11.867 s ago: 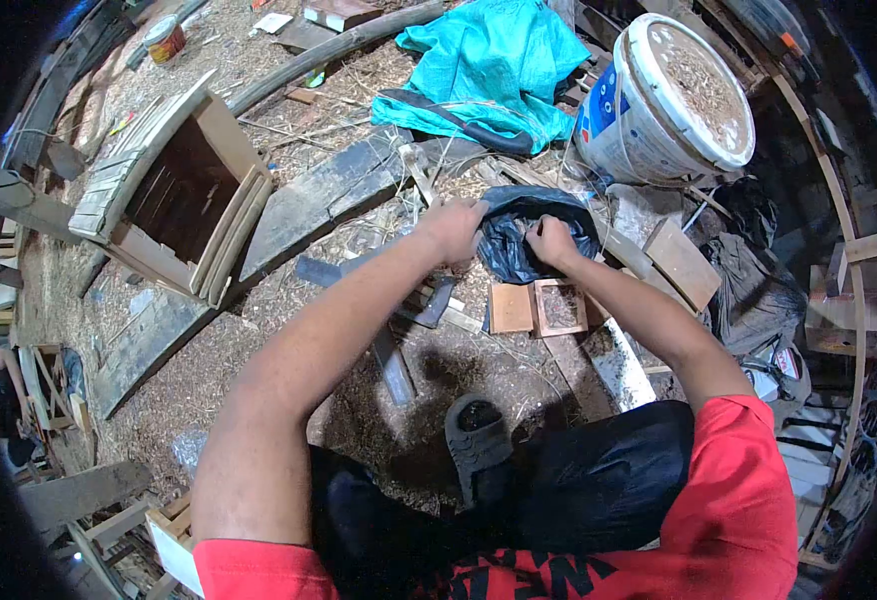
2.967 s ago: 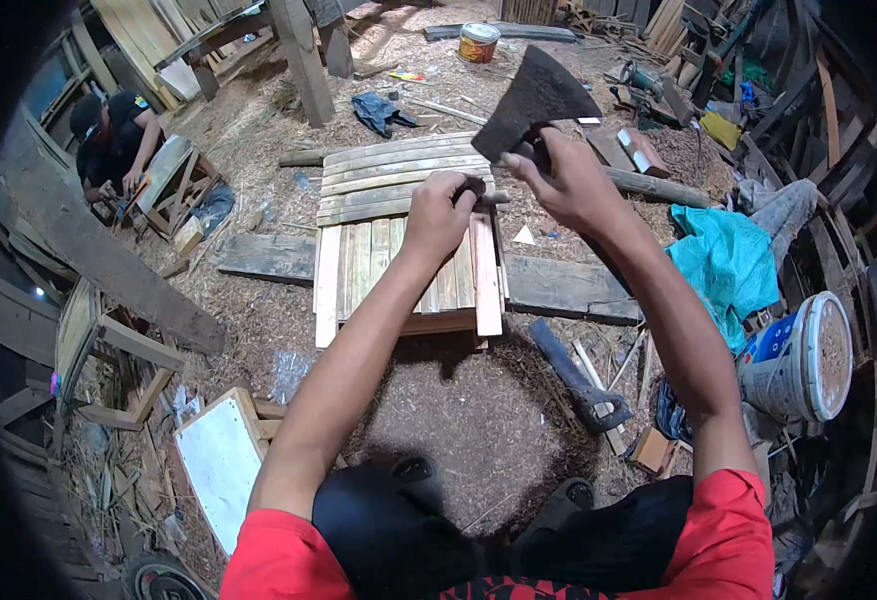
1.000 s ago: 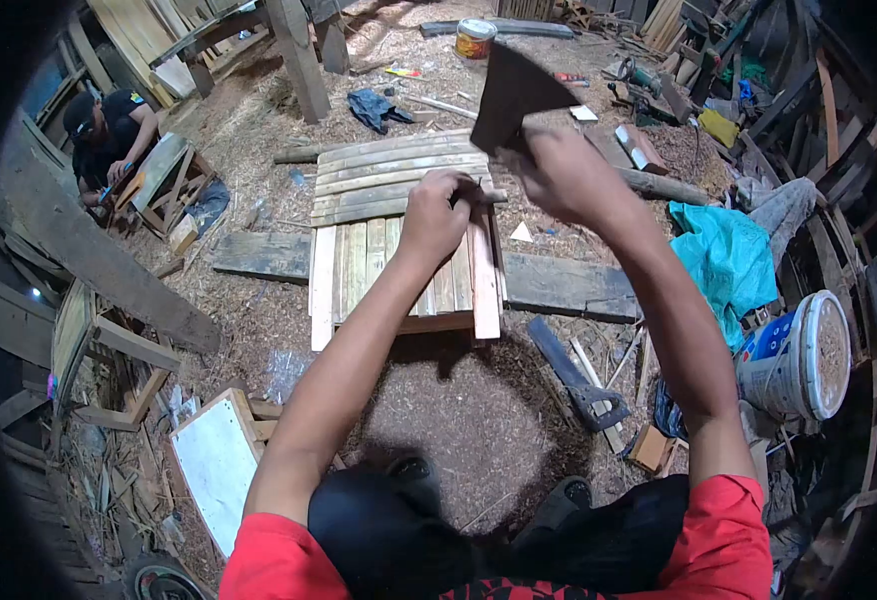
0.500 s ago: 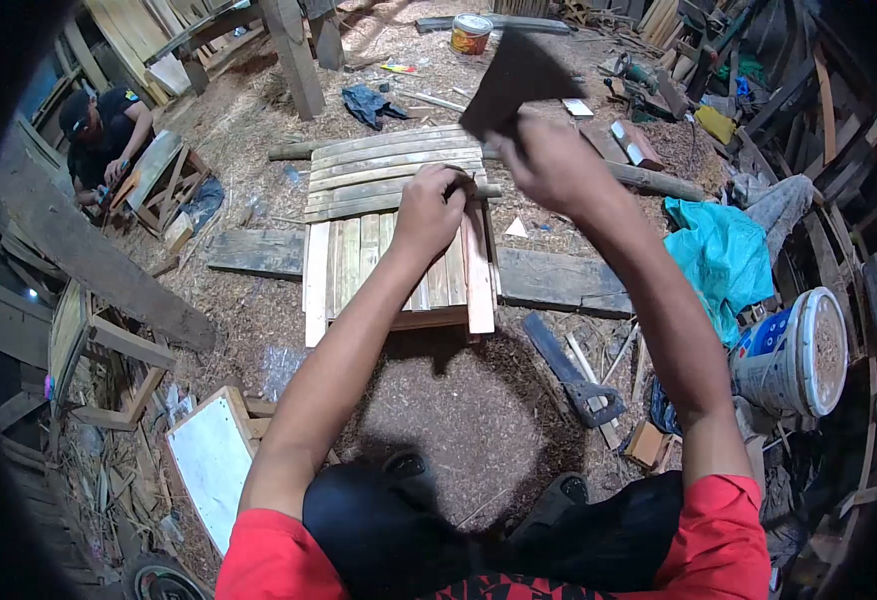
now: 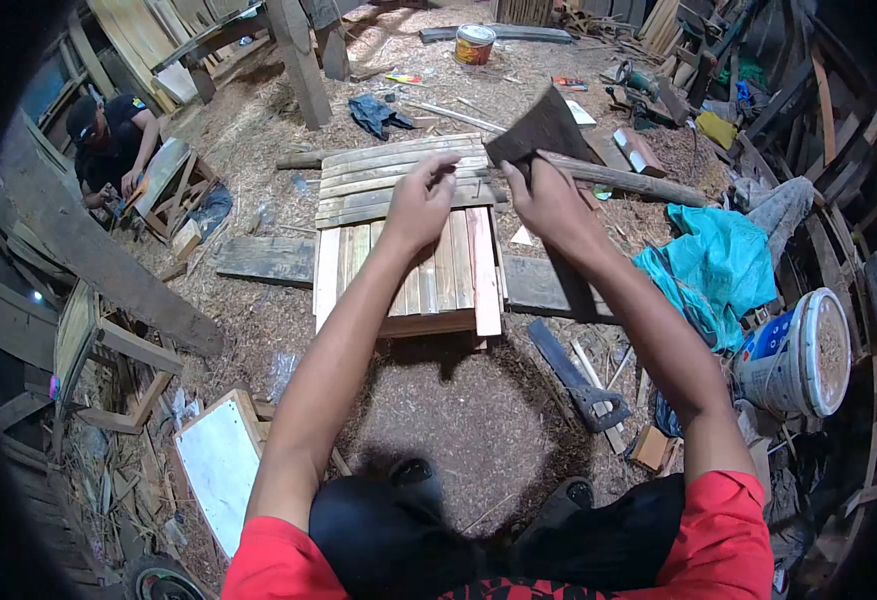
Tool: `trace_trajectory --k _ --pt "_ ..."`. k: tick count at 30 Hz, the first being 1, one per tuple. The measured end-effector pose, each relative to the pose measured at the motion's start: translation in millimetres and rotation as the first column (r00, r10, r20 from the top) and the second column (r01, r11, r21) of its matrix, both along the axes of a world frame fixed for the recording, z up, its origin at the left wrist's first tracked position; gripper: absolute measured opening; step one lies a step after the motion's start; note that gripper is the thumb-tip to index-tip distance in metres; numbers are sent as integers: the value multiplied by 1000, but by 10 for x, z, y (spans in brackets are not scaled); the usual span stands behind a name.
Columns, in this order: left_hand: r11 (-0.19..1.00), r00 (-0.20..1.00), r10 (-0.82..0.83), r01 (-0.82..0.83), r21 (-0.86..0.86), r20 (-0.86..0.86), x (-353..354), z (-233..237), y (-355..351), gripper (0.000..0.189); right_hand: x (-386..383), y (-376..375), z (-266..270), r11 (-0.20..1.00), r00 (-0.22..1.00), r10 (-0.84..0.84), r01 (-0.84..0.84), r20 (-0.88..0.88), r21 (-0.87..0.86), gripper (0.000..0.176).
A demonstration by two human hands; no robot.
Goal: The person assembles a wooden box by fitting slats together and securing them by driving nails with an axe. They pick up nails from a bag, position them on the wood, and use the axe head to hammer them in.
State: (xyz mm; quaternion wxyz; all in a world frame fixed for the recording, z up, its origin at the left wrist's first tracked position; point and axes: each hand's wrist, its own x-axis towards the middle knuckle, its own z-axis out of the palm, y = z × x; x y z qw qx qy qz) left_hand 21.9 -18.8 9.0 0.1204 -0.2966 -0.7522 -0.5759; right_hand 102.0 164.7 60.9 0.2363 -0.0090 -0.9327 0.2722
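A slatted wooden panel (image 5: 399,265) lies in front of me, with several cross slats (image 5: 359,193) over its far half. My left hand (image 5: 425,203) is over these slats, fingers loosely curled and apart, with nothing visible in them. Just right of it a nail (image 5: 478,187) stands up from the end of a cross slat. In my right hand (image 5: 554,205) is a hatchet with a broad dark blade (image 5: 539,130), raised right of the panel's far corner. Part of its handle is hidden by my hand and forearm.
A handsaw (image 5: 569,375) lies right of the panel. Planks (image 5: 264,257) and a pole (image 5: 639,182) lie around it. Further right are a teal sheet (image 5: 714,265) and a white bucket (image 5: 794,355). A post (image 5: 109,255) slants at left; beyond it another person (image 5: 114,140) works on wood.
The hatchet has come down and turned in my right hand. My left hand has drawn back from the slat end, where the nail now shows. The view has shifted slightly.
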Motion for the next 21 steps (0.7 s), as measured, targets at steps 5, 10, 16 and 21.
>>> trace_trajectory --k 5,10,16,21 --pt "748 824 338 -529 -402 -455 -245 -20 -307 40 -252 72 -420 978 992 -67 86 104 -190 66" --pt "553 786 442 -618 -559 -432 -240 -84 -313 62 -333 68 -734 750 970 147 18 192 -661 55" --pt "598 795 581 -562 -571 -175 -332 67 -214 66 -306 92 -635 580 904 261 134 339 -804 39" --pt "523 777 579 -587 -618 -248 -285 100 -175 65 -275 -20 -435 494 876 229 271 424 -826 30"
